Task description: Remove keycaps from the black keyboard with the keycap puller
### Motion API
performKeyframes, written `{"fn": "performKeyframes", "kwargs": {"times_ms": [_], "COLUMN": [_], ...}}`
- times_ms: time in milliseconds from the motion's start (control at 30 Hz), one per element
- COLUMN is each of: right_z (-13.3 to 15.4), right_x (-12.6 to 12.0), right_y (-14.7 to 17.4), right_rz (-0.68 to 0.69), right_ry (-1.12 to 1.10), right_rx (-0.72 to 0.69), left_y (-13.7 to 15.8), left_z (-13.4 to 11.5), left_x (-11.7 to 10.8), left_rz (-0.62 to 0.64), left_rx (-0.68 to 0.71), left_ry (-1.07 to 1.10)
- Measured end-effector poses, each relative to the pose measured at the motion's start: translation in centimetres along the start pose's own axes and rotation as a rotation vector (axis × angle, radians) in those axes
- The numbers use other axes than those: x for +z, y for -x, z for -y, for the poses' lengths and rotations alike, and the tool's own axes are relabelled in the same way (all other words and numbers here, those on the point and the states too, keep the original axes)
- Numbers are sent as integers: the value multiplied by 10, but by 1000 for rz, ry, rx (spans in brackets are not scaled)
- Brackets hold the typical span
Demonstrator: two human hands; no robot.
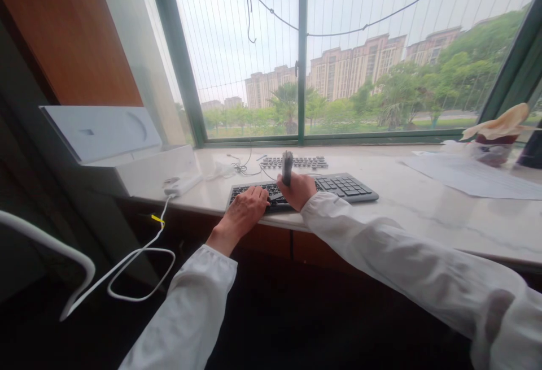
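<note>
A black keyboard (346,185) lies near the front edge of the white marble-look ledge, its number pad showing at the right. My left hand (249,205) rests palm down on its left part, fingers bent together and holding it against the ledge. My right hand (298,190) is closed around a tool with a thick dark handle (287,168) that sticks upward. The tool's lower end is mostly hidden by my fingers, so its exact kind cannot be made out. Behind the keyboard, rows of loose dark keycaps (311,162) are laid out on the ledge.
A thin dark cable (243,168) coils behind the keyboard, beside clear plastic (220,170). On the left are an open white box (144,172) and a white power strip (184,185) with its cord hanging down. Paper sheets (478,172) and a cup (493,149) lie right. A barred window stands behind.
</note>
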State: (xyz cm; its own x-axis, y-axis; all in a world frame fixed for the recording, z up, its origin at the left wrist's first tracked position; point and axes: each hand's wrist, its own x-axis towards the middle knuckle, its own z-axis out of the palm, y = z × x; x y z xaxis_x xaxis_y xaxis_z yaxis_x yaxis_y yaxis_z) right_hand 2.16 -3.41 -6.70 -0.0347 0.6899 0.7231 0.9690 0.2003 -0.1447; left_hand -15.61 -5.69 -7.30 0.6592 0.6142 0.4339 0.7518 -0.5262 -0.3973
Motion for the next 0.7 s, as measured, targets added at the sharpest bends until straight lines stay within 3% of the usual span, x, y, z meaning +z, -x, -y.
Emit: {"fn": "performKeyframes", "kwargs": {"times_ms": [233, 500, 700], "right_z": [2, -1, 0], "right_x": [-5, -7, -10], "right_y": [1, 0, 1], "right_rz": [-6, -57, -48], "right_ry": [-15, -56, -34], "right_rx": [28, 56, 8], "left_y": [0, 4, 4], "left_z": [3, 1, -2], "left_x": [-1, 4, -3], "left_rz": [26, -47, -37], "left_rx": [-3, -37, -81], "left_ry": [7, 54, 74]}}
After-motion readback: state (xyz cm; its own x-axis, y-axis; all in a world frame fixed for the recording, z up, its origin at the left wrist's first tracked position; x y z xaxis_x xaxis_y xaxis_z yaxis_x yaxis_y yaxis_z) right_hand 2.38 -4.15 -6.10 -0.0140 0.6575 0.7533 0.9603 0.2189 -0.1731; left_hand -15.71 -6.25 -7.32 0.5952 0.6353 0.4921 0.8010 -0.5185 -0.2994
